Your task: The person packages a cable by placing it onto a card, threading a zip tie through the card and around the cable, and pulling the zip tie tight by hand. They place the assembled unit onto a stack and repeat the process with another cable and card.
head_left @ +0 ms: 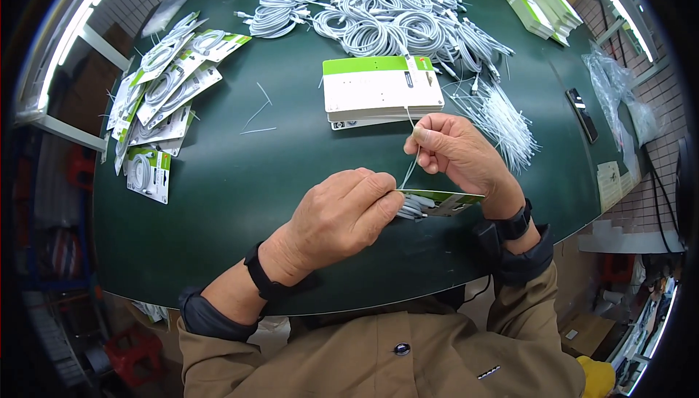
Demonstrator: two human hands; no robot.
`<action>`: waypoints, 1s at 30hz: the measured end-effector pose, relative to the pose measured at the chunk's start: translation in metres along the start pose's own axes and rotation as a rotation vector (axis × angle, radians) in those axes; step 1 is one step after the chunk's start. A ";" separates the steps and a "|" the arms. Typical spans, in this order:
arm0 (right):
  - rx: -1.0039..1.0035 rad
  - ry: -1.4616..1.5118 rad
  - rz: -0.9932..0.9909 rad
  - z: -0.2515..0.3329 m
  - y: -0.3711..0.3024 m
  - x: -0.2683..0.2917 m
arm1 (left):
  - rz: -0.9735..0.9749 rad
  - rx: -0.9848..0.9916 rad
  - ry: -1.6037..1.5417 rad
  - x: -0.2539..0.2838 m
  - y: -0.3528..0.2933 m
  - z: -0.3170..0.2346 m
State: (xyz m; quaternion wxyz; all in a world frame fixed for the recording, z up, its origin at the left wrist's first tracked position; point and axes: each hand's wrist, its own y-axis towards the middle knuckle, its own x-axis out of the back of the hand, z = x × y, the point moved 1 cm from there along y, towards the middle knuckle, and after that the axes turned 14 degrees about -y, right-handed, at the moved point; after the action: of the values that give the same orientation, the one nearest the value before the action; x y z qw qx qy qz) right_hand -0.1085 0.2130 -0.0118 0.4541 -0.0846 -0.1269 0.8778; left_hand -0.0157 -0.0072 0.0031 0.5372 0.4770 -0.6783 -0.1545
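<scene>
My left hand [342, 212] grips the edge of a green-and-white backing card [455, 203], held nearly edge-on above the table's near side. A coiled grey-white cable [415, 206] lies against the card's lower face. Thumb and fingers of my right hand [455, 152] pinch a thin white cable tie [412, 168], which rises from the card beside my left fingertips. Just beyond my hands sits a stack of flat cards [378, 96], white with a green band. To its right spreads a loose pile of white cable ties [502, 121].
A large heap of coiled white cables [386, 16] covers the far middle of the dark green table [240, 238]. Carded cables [164, 88] are piled at left, near a few stray ties [256, 117]. Farther right are small green-white boxes [542, 12], a black phone [582, 115] and clear plastic bags [619, 92].
</scene>
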 end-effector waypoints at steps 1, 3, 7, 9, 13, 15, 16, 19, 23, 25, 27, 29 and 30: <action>-0.003 0.006 0.001 0.000 -0.001 -0.002 | -0.003 -0.005 -0.006 -0.001 0.001 -0.001; 0.015 -0.009 -0.016 -0.003 -0.001 -0.004 | -0.008 -0.013 -0.019 -0.002 0.001 -0.004; 0.036 -0.005 -0.031 -0.004 0.002 -0.002 | -0.008 -0.019 -0.032 -0.002 0.003 0.001; 0.040 0.005 -0.041 -0.002 0.002 0.000 | -0.003 -0.014 -0.038 -0.003 0.003 0.003; 0.077 -0.043 -0.055 0.000 0.001 -0.001 | -0.003 -0.016 -0.027 -0.004 0.003 0.005; 0.081 -0.033 -0.034 0.000 0.000 -0.001 | -0.002 -0.018 -0.011 -0.004 0.004 0.004; 0.086 -0.028 -0.023 -0.001 0.000 -0.001 | 0.008 -0.014 -0.015 -0.004 0.004 0.003; 0.074 -0.041 -0.038 -0.004 0.000 -0.005 | 0.022 -0.003 0.004 -0.005 0.003 0.003; 0.081 -0.095 -0.081 -0.008 0.001 -0.006 | 0.033 0.000 0.019 -0.005 0.003 0.004; 0.086 -0.115 -0.099 -0.010 0.001 -0.006 | 0.040 0.004 0.014 -0.005 0.004 0.003; 0.101 -0.146 -0.094 -0.011 0.002 -0.004 | 0.042 0.007 0.008 -0.004 0.004 0.002; 0.108 -0.159 -0.093 -0.012 0.003 -0.003 | 0.045 0.007 0.006 -0.004 0.004 0.002; 0.113 -0.166 -0.084 -0.011 0.003 -0.002 | 0.045 0.007 0.005 -0.004 0.004 0.002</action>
State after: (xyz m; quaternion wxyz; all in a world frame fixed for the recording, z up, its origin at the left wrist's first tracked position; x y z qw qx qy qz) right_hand -0.1063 0.2111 -0.0234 0.4826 0.0197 -0.1180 0.8677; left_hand -0.0196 -0.0022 0.0032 0.5406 0.4637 -0.6881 -0.1387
